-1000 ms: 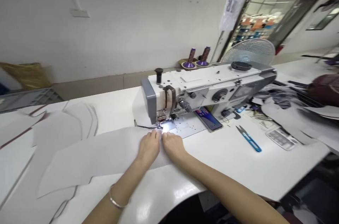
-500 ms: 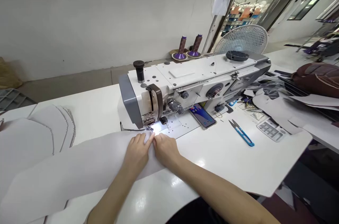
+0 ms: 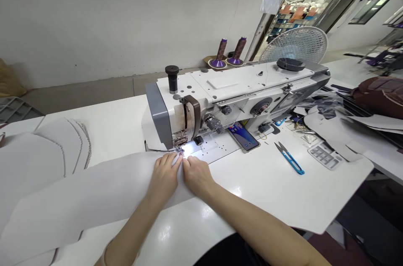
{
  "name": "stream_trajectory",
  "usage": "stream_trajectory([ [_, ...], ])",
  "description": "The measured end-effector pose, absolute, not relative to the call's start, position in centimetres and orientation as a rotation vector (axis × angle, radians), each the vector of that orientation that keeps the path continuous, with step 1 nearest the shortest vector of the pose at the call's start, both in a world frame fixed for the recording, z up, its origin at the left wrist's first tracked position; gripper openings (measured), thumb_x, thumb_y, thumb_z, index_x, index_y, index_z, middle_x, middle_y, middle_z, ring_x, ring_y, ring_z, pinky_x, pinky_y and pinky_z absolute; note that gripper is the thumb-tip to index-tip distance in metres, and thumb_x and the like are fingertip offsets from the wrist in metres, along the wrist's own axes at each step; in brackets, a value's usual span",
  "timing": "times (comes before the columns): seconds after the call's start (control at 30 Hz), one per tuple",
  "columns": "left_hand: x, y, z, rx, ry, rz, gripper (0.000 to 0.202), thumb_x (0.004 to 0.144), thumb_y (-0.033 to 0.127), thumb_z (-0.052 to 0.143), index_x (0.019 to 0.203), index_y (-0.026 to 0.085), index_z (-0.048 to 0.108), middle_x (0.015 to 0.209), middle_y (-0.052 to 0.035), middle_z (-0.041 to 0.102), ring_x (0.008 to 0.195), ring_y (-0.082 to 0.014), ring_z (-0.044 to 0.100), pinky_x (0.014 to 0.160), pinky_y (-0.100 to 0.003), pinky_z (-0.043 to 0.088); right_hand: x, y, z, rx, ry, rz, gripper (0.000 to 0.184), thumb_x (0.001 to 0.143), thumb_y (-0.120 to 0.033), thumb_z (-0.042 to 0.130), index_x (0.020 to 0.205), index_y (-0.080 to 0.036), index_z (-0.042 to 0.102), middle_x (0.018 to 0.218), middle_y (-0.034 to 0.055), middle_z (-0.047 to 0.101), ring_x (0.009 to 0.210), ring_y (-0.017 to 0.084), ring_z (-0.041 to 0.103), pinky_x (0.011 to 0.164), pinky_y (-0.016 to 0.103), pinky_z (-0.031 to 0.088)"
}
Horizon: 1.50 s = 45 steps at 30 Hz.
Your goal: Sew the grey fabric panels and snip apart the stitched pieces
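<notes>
My left hand [image 3: 163, 178] and my right hand [image 3: 197, 176] press and pinch a large pale grey sheet of cut material [image 3: 94, 190] on a white table [image 3: 261, 190]. Their fingertips nearly meet just in front of the presser foot [image 3: 180, 149] of an industrial sewing machine [image 3: 239, 89]. The sheet runs left from my hands and rises in a soft ridge between them. A lit steel needle plate [image 3: 214, 148] lies to the right of the foot. The needle is too small to make out.
A stack of pale cut pieces [image 3: 59, 144] lies at the table's left. Right of the machine are a phone [image 3: 243, 136], blue thread snips [image 3: 289, 158], a grey keypad [image 3: 324, 156] and heaped cut pieces [image 3: 324, 123]. Thread cones [image 3: 219, 54] and a fan [image 3: 294, 45] stand behind.
The view has swung and levelled, shifting the machine left and up. My hands have drawn closer, gathering the sheet into a ridge near the presser foot.
</notes>
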<state>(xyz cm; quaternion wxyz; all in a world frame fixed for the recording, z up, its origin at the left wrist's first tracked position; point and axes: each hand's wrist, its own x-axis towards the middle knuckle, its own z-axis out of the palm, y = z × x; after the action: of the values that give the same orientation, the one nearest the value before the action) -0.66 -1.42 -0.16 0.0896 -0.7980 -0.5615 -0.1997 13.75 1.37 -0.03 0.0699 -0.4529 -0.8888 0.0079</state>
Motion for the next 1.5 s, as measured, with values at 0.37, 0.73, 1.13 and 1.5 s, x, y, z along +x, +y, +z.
stream_trajectory([
  [0.37, -0.4, -0.9, 0.3, -2.368, -1.774, -0.534, 0.042, 0.083, 0.006, 0.04, 0.119, 0.021, 0.057, 0.116, -0.011, 0.058, 0.106, -0.0251, 0.049, 0.083, -0.038, 0.041, 13.6, 1.7, 0.7, -1.163, -2.809, -0.077, 0.022, 0.086, -0.004, 0.041, 0.104, -0.009, 0.053, 0.086, 0.009, 0.057, 0.076, 0.021, 0.05, 0.055, 0.028, 0.036],
  [0.73, -0.3, -0.7, 0.2, -2.356, -1.749, -0.538, 0.037, 0.085, 0.006, 0.043, 0.118, 0.017, 0.057, 0.117, -0.0122, 0.058, 0.107, -0.0254, 0.05, 0.084, -0.037, 0.042, 13.5, 1.8, 1.2, -1.221, -2.845, -0.036, 0.025, 0.087, -0.004, 0.038, 0.106, -0.01, 0.054, 0.087, 0.0104, 0.057, 0.079, 0.021, 0.05, 0.057, 0.027, 0.039],
  [1.13, -0.3, -0.6, -0.2, -2.309, -1.686, -0.546, 0.031, 0.088, 0.009, 0.039, 0.11, 0.012, 0.06, 0.116, -0.0137, 0.06, 0.106, -0.0262, 0.053, 0.088, -0.039, 0.043, 13.6, 2.3, 1.7, -1.282, -2.808, 0.016, 0.018, 0.092, -0.009, 0.037, 0.094, -0.014, 0.054, 0.084, 0.0074, 0.056, 0.077, 0.019, 0.05, 0.056, 0.026, 0.035],
  [1.5, 0.7, -1.1, -0.2, -2.199, -1.739, -0.45, 0.031, 0.087, 0.007, 0.038, 0.108, 0.005, 0.06, 0.115, -0.0178, 0.061, 0.107, -0.0289, 0.054, 0.09, -0.042, 0.043, 13.1, 2.7, 1.4, -1.217, -2.831, -0.015, 0.019, 0.089, -0.005, 0.039, 0.097, -0.012, 0.055, 0.086, 0.0104, 0.057, 0.078, 0.02, 0.05, 0.057, 0.026, 0.036],
])
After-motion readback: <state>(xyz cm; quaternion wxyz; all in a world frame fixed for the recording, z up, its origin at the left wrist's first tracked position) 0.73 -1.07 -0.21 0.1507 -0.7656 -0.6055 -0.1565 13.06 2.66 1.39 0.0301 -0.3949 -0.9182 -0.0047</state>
